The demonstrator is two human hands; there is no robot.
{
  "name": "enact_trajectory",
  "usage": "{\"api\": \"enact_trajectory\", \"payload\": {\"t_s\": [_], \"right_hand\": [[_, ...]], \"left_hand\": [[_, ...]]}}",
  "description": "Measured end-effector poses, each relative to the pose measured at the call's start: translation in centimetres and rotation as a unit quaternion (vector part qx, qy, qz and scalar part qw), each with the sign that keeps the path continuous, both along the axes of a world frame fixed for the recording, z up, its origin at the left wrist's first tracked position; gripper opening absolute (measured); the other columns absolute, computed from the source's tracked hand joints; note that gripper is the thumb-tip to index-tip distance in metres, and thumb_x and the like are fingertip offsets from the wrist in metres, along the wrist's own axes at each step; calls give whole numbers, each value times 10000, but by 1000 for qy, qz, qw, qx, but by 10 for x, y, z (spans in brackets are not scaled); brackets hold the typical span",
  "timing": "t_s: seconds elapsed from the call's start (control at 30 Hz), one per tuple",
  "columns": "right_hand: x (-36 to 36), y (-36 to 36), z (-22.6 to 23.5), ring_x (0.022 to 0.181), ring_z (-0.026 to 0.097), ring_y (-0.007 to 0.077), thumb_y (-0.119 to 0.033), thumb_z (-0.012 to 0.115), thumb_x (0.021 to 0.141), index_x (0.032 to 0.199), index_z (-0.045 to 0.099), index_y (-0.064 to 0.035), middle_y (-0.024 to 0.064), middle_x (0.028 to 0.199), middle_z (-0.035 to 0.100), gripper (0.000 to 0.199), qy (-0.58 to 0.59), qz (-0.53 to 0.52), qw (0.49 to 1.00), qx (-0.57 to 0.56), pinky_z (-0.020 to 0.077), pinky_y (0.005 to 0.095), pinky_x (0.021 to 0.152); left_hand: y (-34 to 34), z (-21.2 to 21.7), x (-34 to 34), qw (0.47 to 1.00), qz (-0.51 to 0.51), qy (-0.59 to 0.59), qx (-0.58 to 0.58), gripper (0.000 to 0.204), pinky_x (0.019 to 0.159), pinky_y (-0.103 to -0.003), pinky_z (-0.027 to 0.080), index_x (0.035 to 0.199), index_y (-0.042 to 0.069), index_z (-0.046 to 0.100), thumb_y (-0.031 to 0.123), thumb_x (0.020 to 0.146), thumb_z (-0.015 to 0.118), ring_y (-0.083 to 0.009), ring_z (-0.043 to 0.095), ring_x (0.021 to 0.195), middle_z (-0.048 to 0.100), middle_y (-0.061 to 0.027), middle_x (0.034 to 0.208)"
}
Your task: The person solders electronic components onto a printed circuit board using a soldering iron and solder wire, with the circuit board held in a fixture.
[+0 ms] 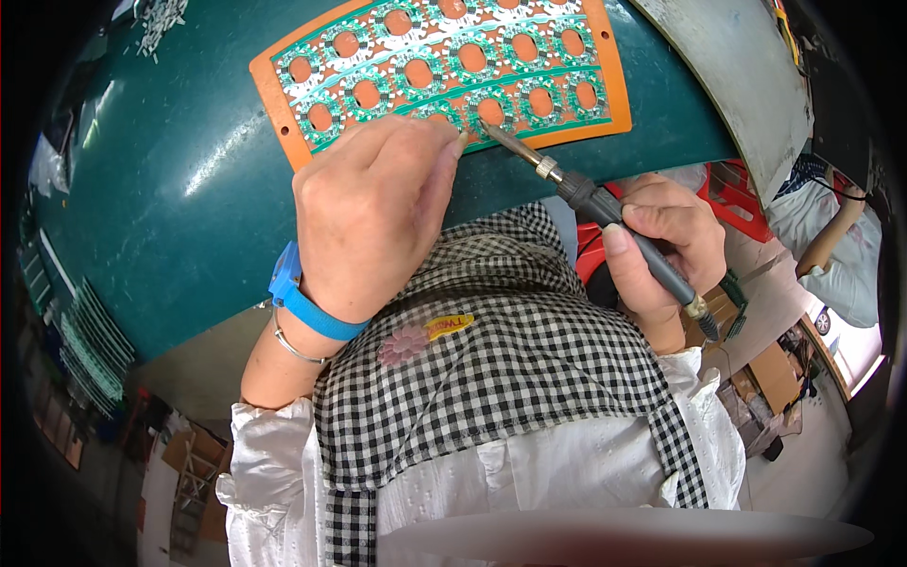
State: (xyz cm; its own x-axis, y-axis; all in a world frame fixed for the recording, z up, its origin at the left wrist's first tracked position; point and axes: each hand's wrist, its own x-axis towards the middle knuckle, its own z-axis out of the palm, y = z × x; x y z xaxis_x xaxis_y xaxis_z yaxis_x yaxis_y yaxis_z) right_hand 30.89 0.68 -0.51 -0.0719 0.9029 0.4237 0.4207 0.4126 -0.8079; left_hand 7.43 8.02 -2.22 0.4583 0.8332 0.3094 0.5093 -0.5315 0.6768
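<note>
A panel of green circuit boards, with rows of round cut-outs, lies in an orange tray on the table. My right hand grips a soldering iron by its dark grey handle. The iron's tip points up and left and meets the panel's near row, at the edge of a ring-shaped board. Just left of the tip, my left hand is closed over the near row, thumb and fingers pinched together. Whatever it pinches is hidden behind the hand. A blue wristband circles my left wrist.
The green table curves round to the left. Small loose pale parts are heaped at its far left. Stacked green boards stand lower left. A grey panel borders the table's right side. Another person's arm shows at far right.
</note>
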Motion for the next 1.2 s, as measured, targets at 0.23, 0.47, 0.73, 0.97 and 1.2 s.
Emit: {"api": "enact_trajectory", "payload": {"t_s": [0.23,0.47,0.73,0.97,1.2], "right_hand": [[0,-5,5,530,589,209,21,751,728,877,573,3,120,681,616,233,-16,-4,1000,-11,475,309,496],[-1,-8,5,553,589,197,24,726,746,899,570,13,122,708,630,219,69,-30,997,-11,491,323,531],[2,-8,3,553,574,185,56,716,715,855,568,24,139,720,629,206,84,-53,995,-10,464,302,515],[-1,-8,-4,533,577,188,45,733,713,846,570,22,131,698,631,212,36,-45,998,-9,458,292,501],[-2,-8,-4,535,580,191,26,738,744,843,563,26,123,693,622,201,4,-37,999,9,465,298,503]], "left_hand": [[-3,6,-5,1000,-14,3,3,102,515,-269,466,854,21,688,-8,788,760,-167,629,586,660,-74,713],[-6,16,-18,998,44,-15,-43,94,518,-228,452,866,-6,680,-21,811,755,-64,599,613,645,-43,705],[-9,0,-9,998,6,-49,-29,165,538,-339,514,884,48,651,-16,766,747,-258,654,647,661,-95,769],[-6,-5,2,1000,9,-18,7,107,524,-286,476,873,32,679,2,798,750,-209,631,599,657,-87,733],[-7,-3,2,1000,10,-7,9,101,518,-292,474,850,36,681,12,790,758,-216,630,597,654,-92,723]]}}
